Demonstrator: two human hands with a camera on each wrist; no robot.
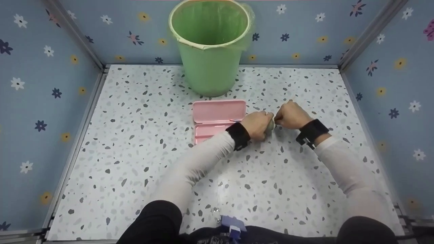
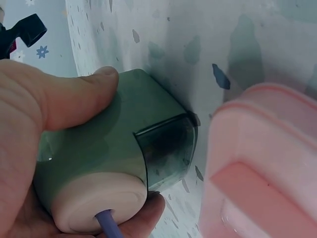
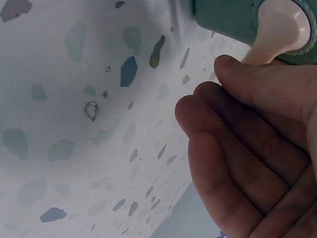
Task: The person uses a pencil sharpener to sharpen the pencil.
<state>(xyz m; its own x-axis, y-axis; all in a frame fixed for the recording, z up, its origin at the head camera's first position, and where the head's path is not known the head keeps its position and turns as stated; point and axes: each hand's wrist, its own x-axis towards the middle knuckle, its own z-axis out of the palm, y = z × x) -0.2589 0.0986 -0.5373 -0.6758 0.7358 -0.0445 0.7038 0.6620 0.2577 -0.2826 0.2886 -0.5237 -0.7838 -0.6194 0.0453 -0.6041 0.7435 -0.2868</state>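
A green pencil sharpener (image 2: 114, 124) with a pale pink front and a dark see-through shavings drawer is gripped by my left hand (image 1: 258, 124), thumb along one side and fingers round the other. A purple pencil (image 2: 106, 222) is inserted in the hole of its front. On the opposite side, my right hand (image 1: 292, 115) holds the cream crank handle (image 3: 277, 29) between thumb and curled fingers; the handle's end is hidden by the hand. In the head view the sharpener (image 1: 270, 127) shows only partly between the two hands.
An open pink pencil case (image 1: 218, 111) lies left of the sharpener, partly covered by the left forearm, with a thin pencil (image 1: 235, 120) in it. Behind stands a green bin (image 1: 210, 67) with a bag liner. Flower-patterned walls enclose the speckled table (image 1: 135, 135).
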